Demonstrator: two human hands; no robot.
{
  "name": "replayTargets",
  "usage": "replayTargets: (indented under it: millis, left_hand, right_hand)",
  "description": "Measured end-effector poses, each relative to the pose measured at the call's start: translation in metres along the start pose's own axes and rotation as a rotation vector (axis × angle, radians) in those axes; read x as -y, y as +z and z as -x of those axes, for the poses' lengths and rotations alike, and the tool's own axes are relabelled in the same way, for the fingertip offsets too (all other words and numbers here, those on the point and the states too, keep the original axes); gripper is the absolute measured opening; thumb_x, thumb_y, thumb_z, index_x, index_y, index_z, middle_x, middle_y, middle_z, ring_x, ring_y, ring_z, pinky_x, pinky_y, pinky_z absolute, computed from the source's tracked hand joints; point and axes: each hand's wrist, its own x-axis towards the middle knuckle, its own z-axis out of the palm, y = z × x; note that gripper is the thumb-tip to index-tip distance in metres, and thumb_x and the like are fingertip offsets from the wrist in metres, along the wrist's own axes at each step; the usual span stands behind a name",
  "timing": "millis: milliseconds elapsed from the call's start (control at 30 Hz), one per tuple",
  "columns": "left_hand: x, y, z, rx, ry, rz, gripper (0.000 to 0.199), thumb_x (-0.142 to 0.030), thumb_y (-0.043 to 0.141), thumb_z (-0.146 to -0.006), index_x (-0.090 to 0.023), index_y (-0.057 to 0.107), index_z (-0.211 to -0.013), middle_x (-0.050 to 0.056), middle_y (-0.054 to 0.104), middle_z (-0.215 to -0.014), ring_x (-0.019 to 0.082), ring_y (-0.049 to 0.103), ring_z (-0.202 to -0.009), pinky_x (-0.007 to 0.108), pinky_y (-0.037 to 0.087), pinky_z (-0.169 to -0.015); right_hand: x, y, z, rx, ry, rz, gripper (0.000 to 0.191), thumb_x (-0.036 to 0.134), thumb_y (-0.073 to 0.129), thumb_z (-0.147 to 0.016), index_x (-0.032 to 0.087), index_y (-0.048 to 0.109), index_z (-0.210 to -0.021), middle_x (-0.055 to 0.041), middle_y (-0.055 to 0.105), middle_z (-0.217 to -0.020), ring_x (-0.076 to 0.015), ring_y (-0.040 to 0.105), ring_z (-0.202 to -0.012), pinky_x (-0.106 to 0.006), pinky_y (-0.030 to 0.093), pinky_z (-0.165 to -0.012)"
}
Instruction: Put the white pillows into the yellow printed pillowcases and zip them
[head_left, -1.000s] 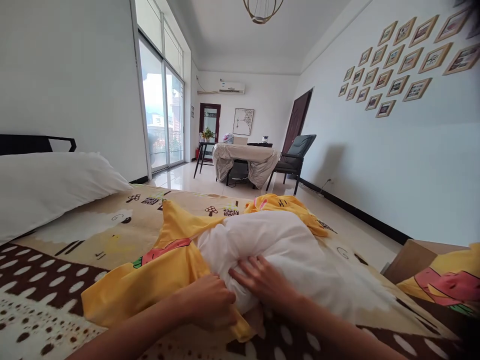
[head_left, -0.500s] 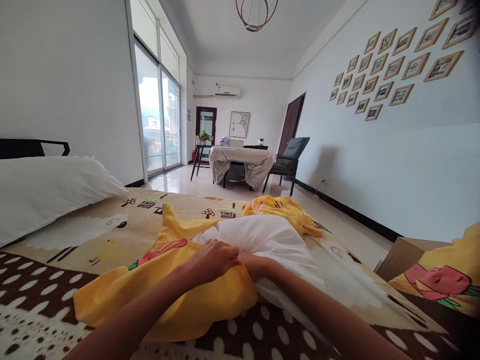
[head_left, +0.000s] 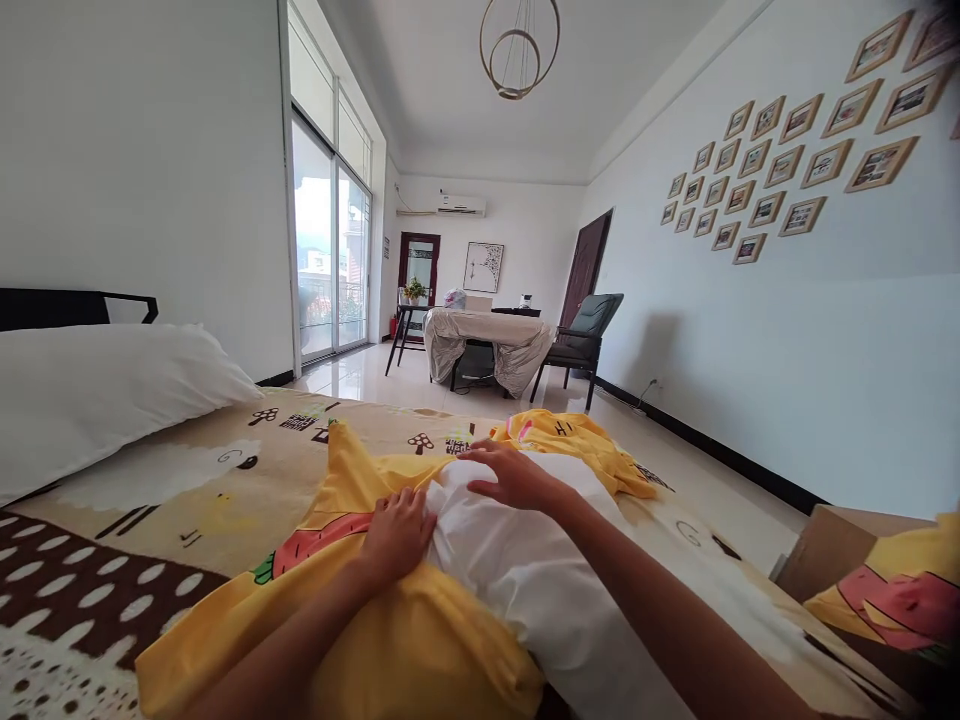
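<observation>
A white pillow (head_left: 517,570) lies on the bed, its left end at the mouth of a yellow pillowcase (head_left: 442,640) with a red, green-leaved print. My left hand (head_left: 397,530) rests at the case's opening, fingers curled over the fabric edge where it meets the pillow. Above the pillow's far side is my right hand (head_left: 514,478), thumb and fingers apart, holding nothing. How deep the pillow sits inside the case is hidden by the cloth. Just beyond the pillow lies another crumpled yellow cloth (head_left: 607,455).
A second white pillow (head_left: 112,400) lies at the left on the patterned bed sheet (head_left: 202,480). To the right, a cardboard box (head_left: 832,550) has yellow printed fabric (head_left: 900,590) over it. Farther back stand a covered table (head_left: 491,325) and a dark chair (head_left: 581,335).
My hands have separated: the right let go near the case's opening and moved up over the pillow, fingers spreading. My left hand shifted slightly left and down. The view tilted up a little.
</observation>
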Motion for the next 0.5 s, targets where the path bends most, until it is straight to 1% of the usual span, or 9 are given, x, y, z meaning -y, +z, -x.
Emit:
replayTargets:
  millis: [33, 67, 100, 167, 233, 300, 367, 433, 500]
  left_hand:
    - [0.001, 0.001, -0.001, 0.000, 0.004, -0.010, 0.036, -0.035, 0.031, -0.093, -0.016, 0.055, -0.113, 0.012, 0.061, -0.110, 0.027, 0.057, -0.102, 0.043, 0.042, -0.088]
    - [0.003, 0.001, -0.003, 0.004, 0.006, -0.021, 0.036, -0.032, 0.029, -0.094, -0.016, 0.057, -0.110, 0.012, 0.061, -0.109, 0.027, 0.057, -0.102, 0.043, 0.042, -0.088]
    - [0.005, 0.001, -0.007, 0.013, 0.008, -0.033, 0.035, -0.030, 0.028, -0.094, -0.016, 0.058, -0.107, 0.011, 0.062, -0.108, 0.027, 0.058, -0.100, 0.044, 0.043, -0.087]
    - [0.010, 0.000, -0.018, 0.036, 0.012, -0.059, 0.034, -0.022, 0.029, -0.092, -0.015, 0.060, -0.102, 0.012, 0.064, -0.105, 0.027, 0.060, -0.099, 0.045, 0.044, -0.085]
    - [0.013, 0.002, -0.034, 0.059, 0.025, -0.084, 0.029, -0.015, 0.036, -0.088, -0.013, 0.060, -0.105, 0.014, 0.064, -0.106, 0.028, 0.060, -0.100, 0.044, 0.045, -0.086]
    - [0.013, 0.006, -0.051, 0.074, 0.030, -0.108, 0.032, -0.011, 0.045, -0.084, -0.012, 0.056, -0.113, 0.015, 0.063, -0.108, 0.028, 0.060, -0.102, 0.043, 0.046, -0.086]
    - [0.008, 0.011, -0.066, 0.075, 0.020, -0.129, 0.034, -0.011, 0.049, -0.084, -0.010, 0.053, -0.118, 0.016, 0.063, -0.108, 0.027, 0.061, -0.101, 0.043, 0.048, -0.085]
    - [0.002, 0.015, -0.080, 0.058, 0.008, -0.142, 0.031, -0.017, 0.049, -0.089, -0.010, 0.052, -0.118, 0.015, 0.062, -0.109, 0.025, 0.061, -0.100, 0.043, 0.049, -0.084]
    - [-0.007, 0.017, -0.090, 0.037, 0.028, -0.133, 0.030, -0.027, 0.049, -0.092, -0.011, 0.054, -0.116, 0.012, 0.061, -0.109, 0.022, 0.061, -0.098, 0.042, 0.050, -0.084]
  right_hand:
    - [-0.005, 0.011, -0.007, -0.063, 0.032, 0.109, 0.055, 0.049, 0.056, -0.084, 0.023, 0.052, -0.132, -0.0161, 0.048, -0.138, -0.0304, 0.047, -0.124, -0.049, 0.034, -0.102]
    - [-0.010, 0.025, -0.013, -0.050, 0.053, 0.196, 0.059, 0.056, 0.054, -0.083, 0.027, 0.050, -0.134, -0.0169, 0.044, -0.141, -0.0342, 0.042, -0.128, -0.056, 0.030, -0.102]
    - [-0.013, 0.040, -0.018, 0.034, 0.069, 0.237, 0.061, 0.062, 0.050, -0.083, 0.031, 0.048, -0.135, -0.0168, 0.045, -0.140, -0.0360, 0.042, -0.128, -0.060, 0.030, -0.100]
    - [-0.016, 0.070, -0.027, 0.118, 0.082, 0.272, 0.060, 0.064, 0.046, -0.084, 0.034, 0.046, -0.136, -0.0167, 0.051, -0.134, -0.0368, 0.047, -0.123, -0.062, 0.033, -0.096]
    - [-0.015, 0.091, -0.033, 0.109, 0.077, 0.285, 0.059, 0.062, 0.047, -0.084, 0.034, 0.046, -0.135, -0.0165, 0.052, -0.132, -0.0364, 0.049, -0.121, -0.058, 0.037, -0.095]
    - [-0.010, 0.099, -0.037, 0.095, 0.068, 0.285, 0.058, 0.060, 0.049, -0.083, 0.032, 0.049, -0.134, -0.0167, 0.053, -0.130, -0.0355, 0.053, -0.116, -0.053, 0.042, -0.092]
    - [-0.005, 0.099, -0.038, 0.101, 0.061, 0.281, 0.057, 0.058, 0.051, -0.082, 0.027, 0.053, -0.130, -0.0174, 0.056, -0.124, -0.0339, 0.059, -0.107, -0.048, 0.046, -0.087]
    - [0.000, 0.099, -0.037, 0.114, 0.058, 0.278, 0.056, 0.055, 0.053, -0.081, 0.022, 0.057, -0.126, -0.0176, 0.060, -0.118, -0.0325, 0.062, -0.100, -0.046, 0.049, -0.083]
    - [0.004, 0.103, -0.035, 0.101, 0.043, 0.271, 0.060, 0.051, 0.055, -0.080, 0.017, 0.052, -0.129, -0.0195, 0.058, -0.121, -0.0331, 0.060, -0.104, -0.044, 0.050, -0.084]
